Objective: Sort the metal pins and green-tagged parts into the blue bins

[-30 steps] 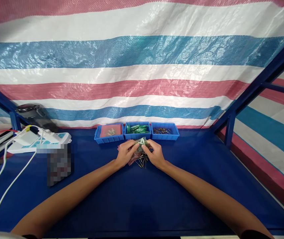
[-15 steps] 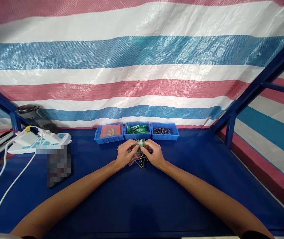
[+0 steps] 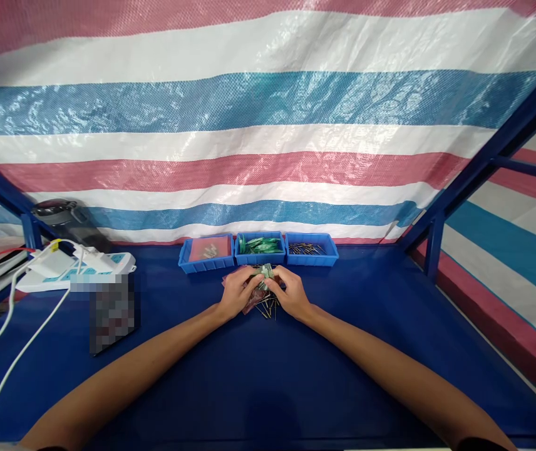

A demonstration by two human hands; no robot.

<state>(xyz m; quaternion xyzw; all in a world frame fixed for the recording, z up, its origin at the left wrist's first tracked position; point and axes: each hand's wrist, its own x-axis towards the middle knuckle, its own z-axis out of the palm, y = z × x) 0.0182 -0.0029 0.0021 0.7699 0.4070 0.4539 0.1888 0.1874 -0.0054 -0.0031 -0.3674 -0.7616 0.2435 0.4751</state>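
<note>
Between my two hands is a small clear-green plastic bag (image 3: 267, 270), pinched by the fingers of both. My left hand (image 3: 240, 292) closes on its left side, with thumb and forefinger meeting near the middle. From the other side my right hand (image 3: 292, 292) grips it the same way. Below the fingers lies a loose heap of thin drill-bit-like metal pieces (image 3: 268, 307) with dark and brassy parts. A crumpled pinkish plastic bag (image 3: 252, 303) lies by my left hand, partly covered by it. Whatever the green bag contains is too small to make out.
Behind my hands stand three blue bins: one with pale pieces on pink material (image 3: 193, 265), one with green bags (image 3: 261, 257), one with thin metal pieces (image 3: 315, 257). A power strip (image 3: 124, 263), cables, a blurred dark object (image 3: 114, 316) and a dark bottle (image 3: 68, 219) are at left.
Both hands stay in nearly the same place. The green bag between the fingertips has shifted and tilted slightly. The whole view has moved a little.
</note>
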